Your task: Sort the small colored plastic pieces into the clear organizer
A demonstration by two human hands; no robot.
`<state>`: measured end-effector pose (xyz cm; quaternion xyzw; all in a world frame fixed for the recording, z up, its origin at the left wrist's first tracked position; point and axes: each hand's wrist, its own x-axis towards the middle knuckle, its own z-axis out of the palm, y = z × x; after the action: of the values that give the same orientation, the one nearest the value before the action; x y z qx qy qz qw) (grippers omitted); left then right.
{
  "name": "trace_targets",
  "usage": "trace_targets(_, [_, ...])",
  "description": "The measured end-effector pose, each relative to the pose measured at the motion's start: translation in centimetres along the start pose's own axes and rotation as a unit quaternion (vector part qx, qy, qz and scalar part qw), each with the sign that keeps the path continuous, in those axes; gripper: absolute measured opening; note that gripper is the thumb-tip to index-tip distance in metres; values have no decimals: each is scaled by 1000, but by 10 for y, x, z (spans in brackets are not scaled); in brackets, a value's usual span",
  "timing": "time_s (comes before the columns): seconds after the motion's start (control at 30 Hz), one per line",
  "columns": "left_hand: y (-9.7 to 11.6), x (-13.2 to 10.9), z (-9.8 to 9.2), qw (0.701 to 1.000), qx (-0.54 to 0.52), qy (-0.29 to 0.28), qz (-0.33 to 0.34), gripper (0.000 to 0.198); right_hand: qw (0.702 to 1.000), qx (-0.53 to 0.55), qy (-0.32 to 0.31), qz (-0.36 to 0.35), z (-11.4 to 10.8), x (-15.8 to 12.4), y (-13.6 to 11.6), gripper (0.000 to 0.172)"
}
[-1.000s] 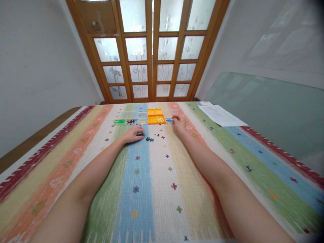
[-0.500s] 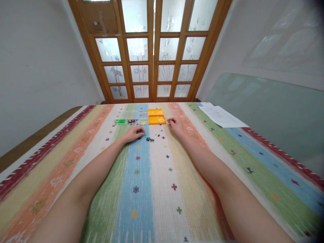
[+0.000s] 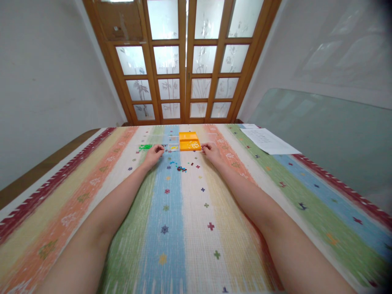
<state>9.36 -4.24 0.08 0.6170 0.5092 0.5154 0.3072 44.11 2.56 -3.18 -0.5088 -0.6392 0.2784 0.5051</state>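
My left hand [image 3: 154,154] is over the clear compartment box, its fingertips pinched together at the section beside the green beads [image 3: 144,147]. Whatever that pinch holds is too small to make out. On the other side, my right hand [image 3: 212,152] has its thumb and fingers closed by the right edge of the orange tray [image 3: 189,139]; I cannot make out what is in them. White beads [image 3: 194,144] lie in the tray's near section. Yellow beads [image 3: 174,148] fill a clear section left of it. A small mixed pile of beads [image 3: 181,168] rests on the cloth between my hands.
A striped tablecloth [image 3: 196,212] covers the table. Printed paper sheets [image 3: 266,140] lie toward the back right. Wooden doors with frosted panes [image 3: 203,59] stand beyond the table, and a pale green panel [image 3: 324,130] leans along the right wall.
My left hand has moved left and away from me, from beside the bead pile to the clear box, where it covers the brown beads. My right hand has shifted slightly left.
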Motion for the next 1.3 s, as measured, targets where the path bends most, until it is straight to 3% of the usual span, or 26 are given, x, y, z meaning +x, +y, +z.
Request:
trace_targets(0.33, [-8,14,-37,982,-32,174,-64,14,1000,-23,-17,5,-1,-4,-9,26])
trace_targets(0.47, [-18,17,-50,967,-66,232,-78,25,1000,-18,-23,2,-1,-6,-11,26])
trace_targets(0.63, [-24,18,-52,965,-56,240,-86,41,999,-23,-22,-10,-1,-6,-10,25])
trace_targets(0.73, [-19,16,-43,983,1,175,-55,32,1000,-25,-19,-2,-1,-6,-9,23])
trace_targets(0.87, [-2,4,-25,993,109,4,35,21,1000,-19,-20,1,0,-5,-8,22])
trace_targets(1.07, [32,-15,3,926,222,-234,196,16,999,-29,-30,-7,-1,-7,-10,24])
trace_targets(1.17, [41,-20,10,897,242,-287,235,13,998,-56,-29,-15,-2,-10,-17,24])
trace_targets(1.3, [43,-22,11,886,261,-297,242,13,989,-120,-50,-70,-3,-16,-27,24])
